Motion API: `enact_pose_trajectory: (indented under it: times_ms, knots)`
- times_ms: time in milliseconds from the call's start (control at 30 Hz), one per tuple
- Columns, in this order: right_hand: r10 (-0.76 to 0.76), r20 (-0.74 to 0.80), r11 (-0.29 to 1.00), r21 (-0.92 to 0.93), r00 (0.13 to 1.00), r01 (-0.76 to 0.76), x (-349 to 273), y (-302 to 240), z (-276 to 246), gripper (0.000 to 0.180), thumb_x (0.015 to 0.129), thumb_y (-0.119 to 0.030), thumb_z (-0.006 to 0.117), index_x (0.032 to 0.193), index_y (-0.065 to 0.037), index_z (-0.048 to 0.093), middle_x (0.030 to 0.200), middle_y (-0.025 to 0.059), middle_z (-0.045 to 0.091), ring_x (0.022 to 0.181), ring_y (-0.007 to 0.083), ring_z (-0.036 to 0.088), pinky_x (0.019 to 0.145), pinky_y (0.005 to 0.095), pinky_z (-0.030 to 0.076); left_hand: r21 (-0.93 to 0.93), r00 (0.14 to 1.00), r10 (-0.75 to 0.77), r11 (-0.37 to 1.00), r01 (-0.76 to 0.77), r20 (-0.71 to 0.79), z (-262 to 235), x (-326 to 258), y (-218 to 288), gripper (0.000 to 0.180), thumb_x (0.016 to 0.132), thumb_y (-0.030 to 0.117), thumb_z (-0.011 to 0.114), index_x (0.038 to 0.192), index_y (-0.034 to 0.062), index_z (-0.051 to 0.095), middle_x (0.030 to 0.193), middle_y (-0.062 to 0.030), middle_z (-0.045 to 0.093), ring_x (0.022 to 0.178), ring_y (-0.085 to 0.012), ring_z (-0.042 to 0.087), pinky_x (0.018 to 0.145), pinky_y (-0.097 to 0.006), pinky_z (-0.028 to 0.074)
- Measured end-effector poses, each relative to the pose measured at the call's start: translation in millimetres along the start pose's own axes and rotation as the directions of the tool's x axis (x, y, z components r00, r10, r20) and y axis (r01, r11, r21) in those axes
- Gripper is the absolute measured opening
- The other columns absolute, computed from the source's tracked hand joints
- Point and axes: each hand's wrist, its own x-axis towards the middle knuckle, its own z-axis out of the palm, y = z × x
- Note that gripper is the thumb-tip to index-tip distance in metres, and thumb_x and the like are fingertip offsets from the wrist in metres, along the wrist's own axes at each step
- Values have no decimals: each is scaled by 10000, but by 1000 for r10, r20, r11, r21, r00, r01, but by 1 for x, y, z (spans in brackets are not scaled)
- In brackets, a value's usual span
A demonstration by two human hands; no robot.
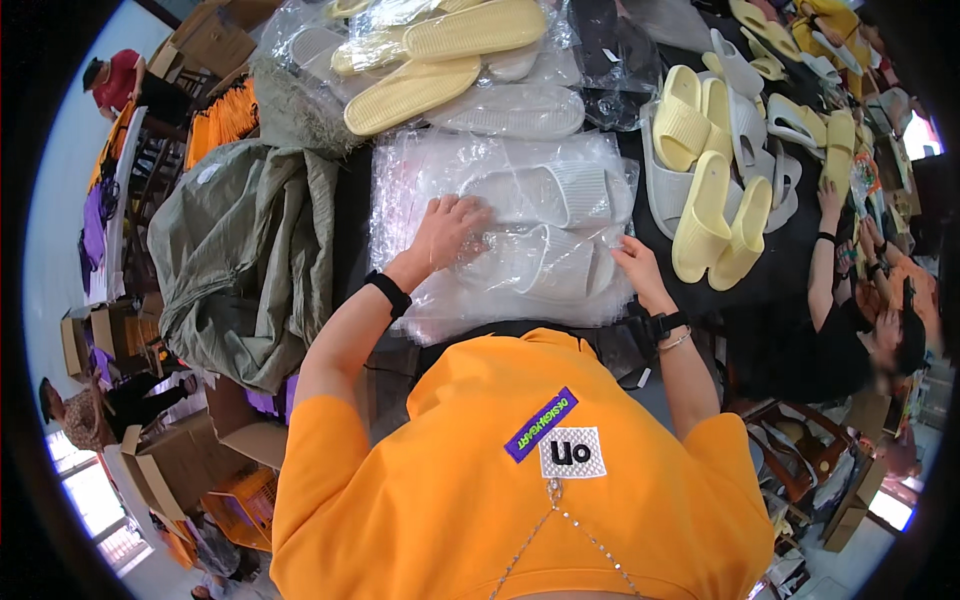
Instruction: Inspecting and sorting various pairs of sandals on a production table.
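A pair of white slide sandals lies side by side in a clear plastic bag, on top of a stack of similar clear bags. My left hand rests on the left part of the bag, fingers spread out near the toes of the slides; film partly blurs the fingertips. At the bag's right edge, my right hand pinches the plastic between thumb and fingers, close to the strap end of the nearer slide.
Bagged cream slides lie beyond the stack. Loose yellow and white slides cover the table to the right. A grey-green sack bulges at left. A co-worker's arm reaches in at far right. Cardboard boxes stand lower left.
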Motion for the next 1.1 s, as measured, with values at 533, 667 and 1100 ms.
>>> enact_pose_trajectory:
  times_ms: [533,667,1100]
  knots:
    - [139,237,973,150,961,-178,-2,-37,15,714,886,-243,537,1427,-145,80,1066,89,567,858,133,573,657,268,459,-381,956,183,921,-84,231,-18,-19,23,637,849,462,471,1365,130,301,1370,-203,314,1223,-384,331,985,-470,281]
    - [124,284,989,45,951,-142,12,-33,19,680,875,-239,548,1417,-142,149,907,47,576,749,93,545,593,233,428,-588,986,163,800,-116,27,-14,-20,28,672,834,318,560,1379,92,239,1382,-212,295,1257,-385,299,1006,-447,274]
    - [110,274,987,81,956,-137,34,-25,48,480,897,-309,477,1331,-147,350,843,13,577,652,65,498,539,219,402,-452,895,-408,842,294,-178,31,-3,36,506,667,143,666,1123,61,462,1160,-161,473,1124,-337,400,924,-484,295]
